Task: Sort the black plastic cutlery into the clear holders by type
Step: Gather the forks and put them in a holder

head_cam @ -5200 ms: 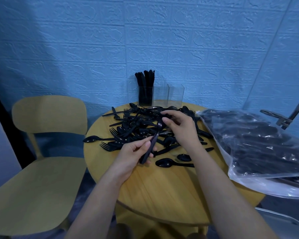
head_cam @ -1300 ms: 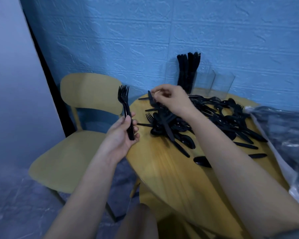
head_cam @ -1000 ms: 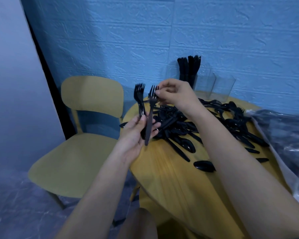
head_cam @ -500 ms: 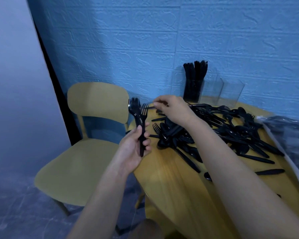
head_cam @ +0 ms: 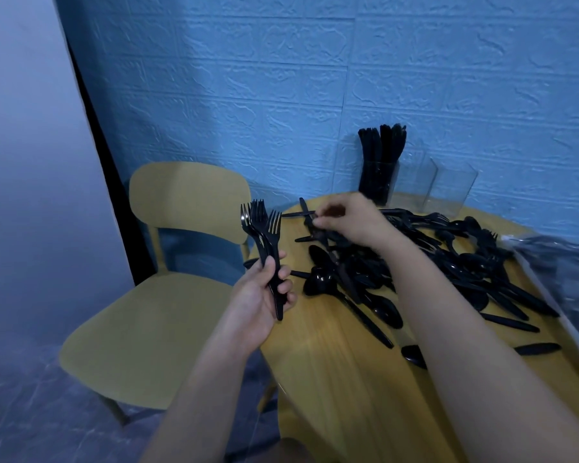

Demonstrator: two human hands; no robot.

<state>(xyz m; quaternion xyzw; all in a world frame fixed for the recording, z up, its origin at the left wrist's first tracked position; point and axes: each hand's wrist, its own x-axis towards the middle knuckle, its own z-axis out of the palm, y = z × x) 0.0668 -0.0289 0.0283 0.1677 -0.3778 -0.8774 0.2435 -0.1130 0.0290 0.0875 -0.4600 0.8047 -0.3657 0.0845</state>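
Left hand [head_cam: 261, 295] gripping bunch of forks [head_cam: 260, 225] upright, tines up, just off left edge of round table [head_cam: 331, 379]. Right hand [head_cam: 348, 218] reaching into cutlery pile [head_cam: 432, 262] at far left of table, fingertips pinching a piece, type blurred. Clear holders [head_cam: 422, 185] at back edge of table by wall; leftmost packed with black cutlery [head_cam: 381, 155]. Plastic bag [head_cam: 562, 272] at right edge of table. Yellow chair [head_cam: 147, 312] left of table.

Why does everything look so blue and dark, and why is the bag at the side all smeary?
Head view: dim, bluish light tints the wall and floor; the plastic bag at the right edge is motion-blurred; the right hand is slightly smeared; the forks in the left hand stay sharp; the wide lens bends the table edge.
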